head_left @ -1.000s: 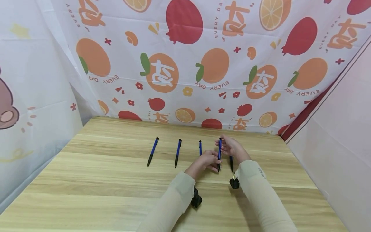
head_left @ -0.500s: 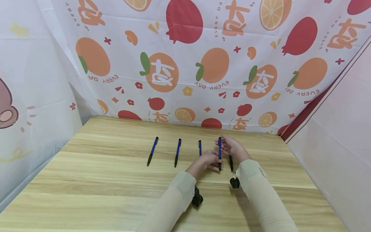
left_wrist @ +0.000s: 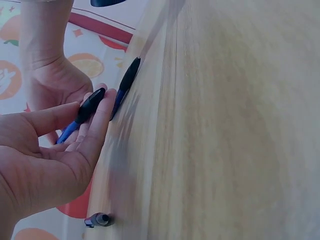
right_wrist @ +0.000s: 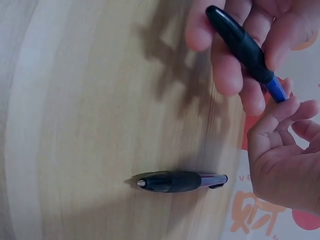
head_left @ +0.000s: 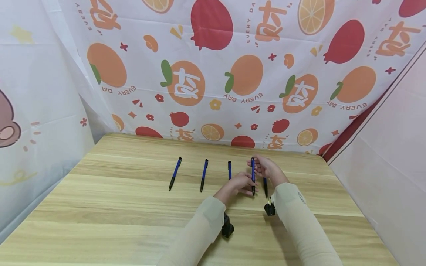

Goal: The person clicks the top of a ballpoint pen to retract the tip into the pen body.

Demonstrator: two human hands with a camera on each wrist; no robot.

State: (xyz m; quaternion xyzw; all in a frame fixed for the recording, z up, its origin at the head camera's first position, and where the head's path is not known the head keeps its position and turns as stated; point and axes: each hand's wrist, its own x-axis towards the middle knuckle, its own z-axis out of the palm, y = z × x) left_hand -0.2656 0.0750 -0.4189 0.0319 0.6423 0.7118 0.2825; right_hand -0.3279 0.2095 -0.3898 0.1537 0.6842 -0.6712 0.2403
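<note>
A blue pen with a black grip point(head_left: 253, 176) is held above the table between both hands, its tip toward the person. My left hand point(head_left: 240, 183) pinches the black grip end between thumb and fingers; the left wrist view shows this pen point(left_wrist: 90, 106) close up. My right hand point(head_left: 269, 170) holds the blue far part with its fingertips, as the right wrist view shows on the right hand point(right_wrist: 285, 160). Beneath the right hand lies another pen point(head_left: 265, 187), partly hidden. A third pen point(head_left: 229, 170) is partly covered by the left hand.
Two more blue pens, one at far left point(head_left: 175, 174) and one beside it point(head_left: 204, 176), lie on the wooden table point(head_left: 116, 207). A fruit-print cloth point(head_left: 213, 74) hangs behind the table. Black wrist cameras sit under both sleeves.
The held pen's tip end has shifted slightly to the right, and the left hand with it. The right hand stays nearly in place; the pens on the table have not moved.
</note>
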